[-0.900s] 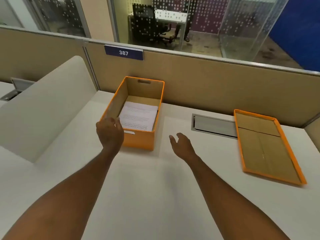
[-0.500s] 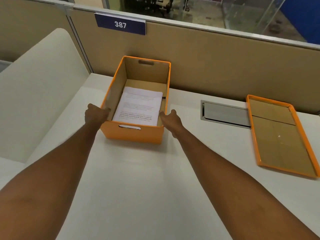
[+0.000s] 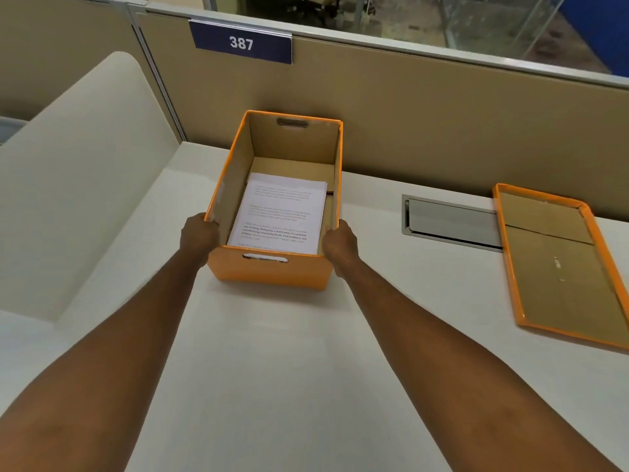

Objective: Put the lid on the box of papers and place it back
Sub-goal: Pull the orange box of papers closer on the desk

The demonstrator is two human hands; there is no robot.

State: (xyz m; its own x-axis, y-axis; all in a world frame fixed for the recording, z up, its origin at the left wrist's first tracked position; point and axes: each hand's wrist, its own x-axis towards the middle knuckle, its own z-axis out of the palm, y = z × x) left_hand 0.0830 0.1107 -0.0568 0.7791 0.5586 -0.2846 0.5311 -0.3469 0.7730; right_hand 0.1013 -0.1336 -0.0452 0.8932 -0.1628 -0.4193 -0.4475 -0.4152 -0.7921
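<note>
An open orange box (image 3: 272,274) stands on the white desk near the partition, with a stack of printed papers (image 3: 282,212) lying inside. My left hand (image 3: 199,233) grips the box's left wall near the front corner. My right hand (image 3: 338,241) grips the right wall opposite it. The orange lid (image 3: 558,260) lies upside down on the desk to the right, its brown cardboard inside facing up, apart from the box and both hands.
A metal cable hatch (image 3: 449,221) is set into the desk between box and lid. A beige partition (image 3: 425,124) with a blue sign reading 387 (image 3: 241,42) runs along the back. A cream side divider (image 3: 81,185) rises on the left.
Both hands went from hovering in front of the box to closing on its left and right walls. The view moved closer to the box.
</note>
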